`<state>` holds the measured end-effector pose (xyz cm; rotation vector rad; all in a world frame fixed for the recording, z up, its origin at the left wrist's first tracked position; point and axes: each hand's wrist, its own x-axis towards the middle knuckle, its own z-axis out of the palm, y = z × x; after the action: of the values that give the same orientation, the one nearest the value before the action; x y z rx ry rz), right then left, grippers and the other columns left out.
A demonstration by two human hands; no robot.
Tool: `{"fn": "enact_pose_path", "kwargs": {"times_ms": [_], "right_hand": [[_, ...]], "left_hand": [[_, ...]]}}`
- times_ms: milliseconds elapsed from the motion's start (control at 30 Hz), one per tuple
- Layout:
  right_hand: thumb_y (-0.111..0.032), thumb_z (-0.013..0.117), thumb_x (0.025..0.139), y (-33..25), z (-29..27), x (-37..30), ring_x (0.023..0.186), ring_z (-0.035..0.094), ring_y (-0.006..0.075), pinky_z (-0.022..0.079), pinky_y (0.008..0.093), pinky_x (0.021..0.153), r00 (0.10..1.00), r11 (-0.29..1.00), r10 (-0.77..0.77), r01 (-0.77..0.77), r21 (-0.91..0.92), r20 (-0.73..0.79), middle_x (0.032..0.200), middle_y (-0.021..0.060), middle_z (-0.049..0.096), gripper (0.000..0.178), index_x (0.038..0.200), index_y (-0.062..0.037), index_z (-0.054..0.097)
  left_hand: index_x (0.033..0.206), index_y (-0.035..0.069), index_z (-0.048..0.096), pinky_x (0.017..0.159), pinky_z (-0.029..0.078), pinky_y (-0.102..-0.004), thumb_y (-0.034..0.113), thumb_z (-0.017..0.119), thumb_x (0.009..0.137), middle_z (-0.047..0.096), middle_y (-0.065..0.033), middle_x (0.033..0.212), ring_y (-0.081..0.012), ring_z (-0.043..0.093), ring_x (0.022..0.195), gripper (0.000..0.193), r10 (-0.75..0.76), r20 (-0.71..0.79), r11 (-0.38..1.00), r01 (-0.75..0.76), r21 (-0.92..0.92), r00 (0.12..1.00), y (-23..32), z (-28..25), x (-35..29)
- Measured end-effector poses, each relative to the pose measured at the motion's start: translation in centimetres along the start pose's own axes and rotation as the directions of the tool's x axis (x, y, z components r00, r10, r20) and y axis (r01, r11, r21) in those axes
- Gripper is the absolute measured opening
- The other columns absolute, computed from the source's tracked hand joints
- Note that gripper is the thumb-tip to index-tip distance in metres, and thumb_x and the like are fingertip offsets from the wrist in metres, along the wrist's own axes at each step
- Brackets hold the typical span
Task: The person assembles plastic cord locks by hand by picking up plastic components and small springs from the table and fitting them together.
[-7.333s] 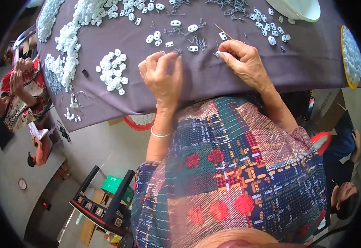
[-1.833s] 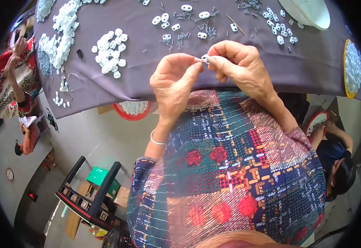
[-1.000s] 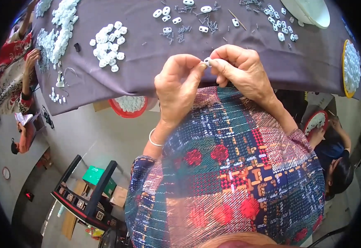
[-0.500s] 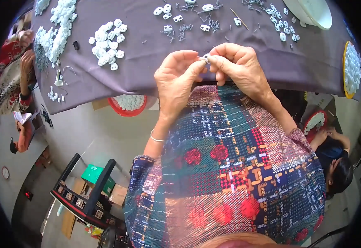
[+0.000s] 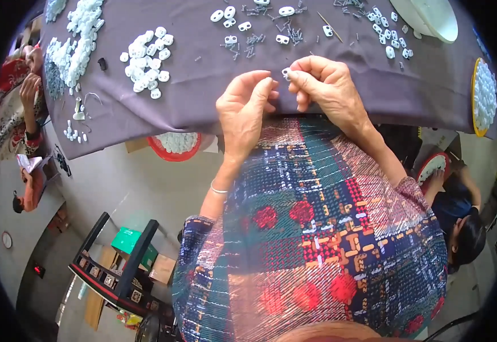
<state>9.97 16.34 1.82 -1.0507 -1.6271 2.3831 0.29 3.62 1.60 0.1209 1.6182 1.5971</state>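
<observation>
Pinching a small white plastic piece with a dark opening (image 5: 286, 73) between thumb and index finger of the right hand (image 5: 335, 91), in a closed grip, near the front edge of a worktop covered in grey-purple cloth (image 5: 174, 108). Holding the left hand (image 5: 242, 105) just to the left of that piece, apart from it, with thumb and index fingertip curled close together. Cannot tell about the left grip, open or closed. Wearing a thin pale bangle (image 5: 219, 190) on the left wrist.

Can see, beyond the hands, a loose scatter of thin dark-grey pins (image 5: 295, 35) among white oval pieces with 2 holes (image 5: 282, 39). Can see also a thin pointed wooden stick (image 5: 332, 30) beside 1 such piece. Can make out farther right a cluster of small white pieces (image 5: 390, 52), a white round bowl (image 5: 439, 20) and a yellow-rimmed tray (image 5: 474, 91) full of white pieces. Can make out on the left a rounded pile of white pieces (image 5: 147, 61), with a small black object (image 5: 102, 64) near it and a long white heap (image 5: 83, 28) beyond. Can spot below the worktop a red round basin (image 5: 171, 158) holding more white pieces.
</observation>
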Motion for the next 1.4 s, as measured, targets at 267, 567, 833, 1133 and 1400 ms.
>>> {"fn": "enact_pose_path", "kwargs": {"times_ms": [267, 567, 833, 1133, 1400], "right_hand": [[-0.014, 0.059, 0.086, 0.4, -1.9, 0.1, 0.055, 0.053, 0.0043, 0.046, 0.0185, 0.049, 0.994, 0.999, -0.032, 0.036, 0.035, -0.105, 0.072, 0.003, 0.06, 0.016, 0.094, 0.0004, 0.059], [-0.014, 0.058, 0.086, 0.9, -2.1, 0.0, 0.055, 0.053, 0.0038, 0.047, 0.0185, 0.049, 0.995, 0.996, -0.059, 0.064, 0.055, -0.079, 0.071, 0.0026, 0.06, 0.017, 0.093, 0.0009, 0.06], [-0.014, 0.058, 0.087, 0.3, -1.8, -0.3, 0.054, 0.051, 0.0032, 0.044, 0.018, 0.048, 0.996, 0.998, -0.055, 0.057, 0.035, -0.066, 0.071, 0.0007, 0.058, 0.014, 0.092, -0.0001, 0.06], [-0.014, 0.058, 0.086, 0.1, -1.5, -0.4, 0.053, 0.051, 0.0034, 0.044, 0.0181, 0.048, 0.997, 0.998, -0.048, 0.05, 0.04, -0.054, 0.07, 0.0011, 0.058, 0.015, 0.091, 0.0003, 0.059], [-0.014, 0.057, 0.087, -0.4, -0.9, -0.7, 0.054, 0.049, 0.0033, 0.044, 0.0177, 0.049, 0.999, 0.999, -0.033, 0.034, 0.016, -0.019, 0.071, 0.0002, 0.057, 0.013, 0.091, -0.0007, 0.059]], "left_hand": [[0.079, 0.009, 0.065, 0.067, 0.042, -0.0316, 0.003, 0.073, 0.062, 0.057, -0.0029, 0.074, -0.0202, 0.052, 0.073, 0.02, 0.566, 0.302, 0.355, -0.557, 0.751, 0.767, -0.3, -0.8, 1.1], [0.073, 0.011, 0.064, 0.066, 0.043, -0.0324, 0.011, 0.072, 0.062, 0.055, -0.0006, 0.074, -0.02, 0.05, 0.075, 0.014, 0.47, 0.508, 0.171, -0.639, 0.75, 0.722, -0.5, 0.4, 2.4], [0.084, 0.004, 0.063, 0.054, 0.042, -0.0208, -0.003, 0.063, 0.076, 0.06, -0.0037, 0.076, -0.0075, 0.052, 0.058, 0.011, 0.286, 0.042, 0.911, -0.285, 0.298, 0.957, 0.3, -0.1, 1.6], [0.089, 0.003, 0.065, 0.056, 0.043, -0.0198, 0.0, 0.063, 0.079, 0.061, -0.0008, 0.078, -0.0061, 0.051, 0.062, 0.01, 0.555, 0.21, 0.507, -0.527, 0.682, 0.805, 0.8, -1.3, 2.0], [0.089, -0.001, 0.062, 0.058, 0.047, -0.0225, 0.001, 0.063, 0.079, 0.065, -0.0092, 0.083, -0.0132, 0.06, 0.068, 0.01, -0.005, 0.087, 0.999, 0.002, 0.04, 0.996, 1.7, -1.3, 1.2]]}}
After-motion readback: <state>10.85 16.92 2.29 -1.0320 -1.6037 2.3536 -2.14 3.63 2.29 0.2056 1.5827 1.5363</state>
